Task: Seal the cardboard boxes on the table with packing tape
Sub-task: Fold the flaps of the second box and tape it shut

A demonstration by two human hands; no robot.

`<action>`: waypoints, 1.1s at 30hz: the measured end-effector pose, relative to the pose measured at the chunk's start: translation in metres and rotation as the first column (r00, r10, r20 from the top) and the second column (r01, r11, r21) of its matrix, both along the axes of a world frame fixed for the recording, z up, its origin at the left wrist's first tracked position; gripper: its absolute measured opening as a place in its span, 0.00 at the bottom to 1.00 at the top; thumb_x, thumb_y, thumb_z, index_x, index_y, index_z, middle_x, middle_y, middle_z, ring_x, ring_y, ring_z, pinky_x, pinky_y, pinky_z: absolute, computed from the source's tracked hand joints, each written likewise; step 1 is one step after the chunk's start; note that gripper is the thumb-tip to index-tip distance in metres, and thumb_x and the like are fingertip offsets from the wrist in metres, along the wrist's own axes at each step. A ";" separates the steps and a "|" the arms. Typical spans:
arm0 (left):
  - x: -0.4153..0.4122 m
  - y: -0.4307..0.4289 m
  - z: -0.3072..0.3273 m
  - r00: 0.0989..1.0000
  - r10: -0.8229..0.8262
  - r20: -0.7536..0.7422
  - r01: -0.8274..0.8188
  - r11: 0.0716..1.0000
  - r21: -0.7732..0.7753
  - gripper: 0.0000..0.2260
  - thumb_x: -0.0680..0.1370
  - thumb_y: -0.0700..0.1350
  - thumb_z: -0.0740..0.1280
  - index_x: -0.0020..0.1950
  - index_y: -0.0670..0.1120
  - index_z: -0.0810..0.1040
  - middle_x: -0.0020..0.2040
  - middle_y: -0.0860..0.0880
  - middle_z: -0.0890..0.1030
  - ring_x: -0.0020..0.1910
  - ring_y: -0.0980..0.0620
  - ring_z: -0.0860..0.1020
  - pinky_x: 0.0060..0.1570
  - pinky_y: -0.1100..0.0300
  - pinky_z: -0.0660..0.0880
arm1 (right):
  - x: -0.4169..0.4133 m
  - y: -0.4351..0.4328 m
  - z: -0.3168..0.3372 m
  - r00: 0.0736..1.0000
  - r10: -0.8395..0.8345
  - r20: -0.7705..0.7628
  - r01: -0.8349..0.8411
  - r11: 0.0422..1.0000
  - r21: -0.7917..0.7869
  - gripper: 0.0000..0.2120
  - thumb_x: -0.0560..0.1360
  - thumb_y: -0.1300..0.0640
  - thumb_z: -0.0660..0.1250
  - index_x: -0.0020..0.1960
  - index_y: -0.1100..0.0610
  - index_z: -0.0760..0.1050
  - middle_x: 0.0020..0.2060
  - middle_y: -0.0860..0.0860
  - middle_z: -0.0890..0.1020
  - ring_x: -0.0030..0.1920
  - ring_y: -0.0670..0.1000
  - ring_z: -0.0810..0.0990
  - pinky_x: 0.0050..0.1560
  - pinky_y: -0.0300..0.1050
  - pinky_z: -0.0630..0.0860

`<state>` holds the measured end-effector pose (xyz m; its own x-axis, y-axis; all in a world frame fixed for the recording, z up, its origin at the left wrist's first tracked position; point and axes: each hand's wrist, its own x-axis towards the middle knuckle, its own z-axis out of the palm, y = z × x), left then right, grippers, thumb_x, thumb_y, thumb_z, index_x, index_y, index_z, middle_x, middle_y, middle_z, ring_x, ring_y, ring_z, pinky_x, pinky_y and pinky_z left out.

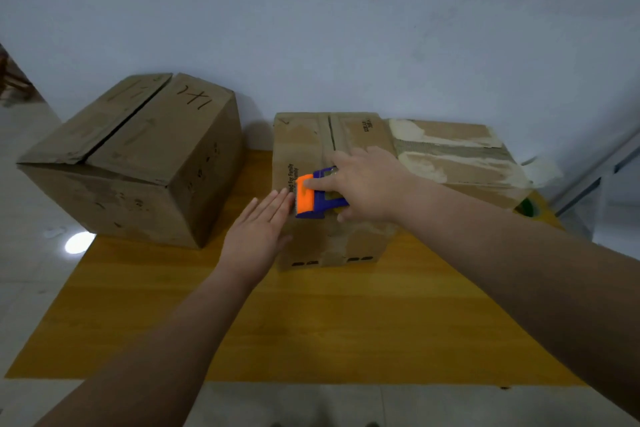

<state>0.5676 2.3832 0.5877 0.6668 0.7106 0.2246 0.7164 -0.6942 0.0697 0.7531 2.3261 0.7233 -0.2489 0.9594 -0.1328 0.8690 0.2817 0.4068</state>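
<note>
- The middle cardboard box [332, 191] sits on the yellow wooden table [311, 322], between a larger box [138, 156] on the left, whose top seam gapes open, and a flatter box [457, 159] on the right, touching it, that carries old tape scars.
- The right hand [367, 184] is closed around a blue and orange tape dispenser [313, 198], pressing it onto the middle box's top near the front edge.
- The left hand [259, 232] lies flat and spread, fingers together, against the box's near left corner, gripping nothing.
- The box looks light and rather soft: worn, dented board that would likely slide or buckle under a hard push, so bracing the corner makes sense.
- The dispenser seems rigid plastic, best held by its body, clear of the orange cutter end.
- Whether tape is already stuck down, I cannot tell.
</note>
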 end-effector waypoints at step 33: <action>0.092 -0.044 0.016 0.997 0.061 -0.038 -0.060 0.998 0.013 0.27 0.81 0.48 0.56 0.78 0.48 0.49 0.78 0.48 0.51 0.76 0.54 0.49 0.71 0.60 0.39 | 0.100 -0.021 -0.004 0.994 -0.017 -0.110 0.014 0.999 -0.033 0.26 0.74 0.38 0.64 0.70 0.36 0.63 0.49 0.51 0.70 0.52 0.56 0.73 0.45 0.47 0.64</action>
<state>0.6596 2.3391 0.6034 0.6310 0.7473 0.2084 0.7590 -0.6502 0.0334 0.8530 2.3053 0.7196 -0.2488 0.9589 -0.1361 0.9124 0.2792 0.2991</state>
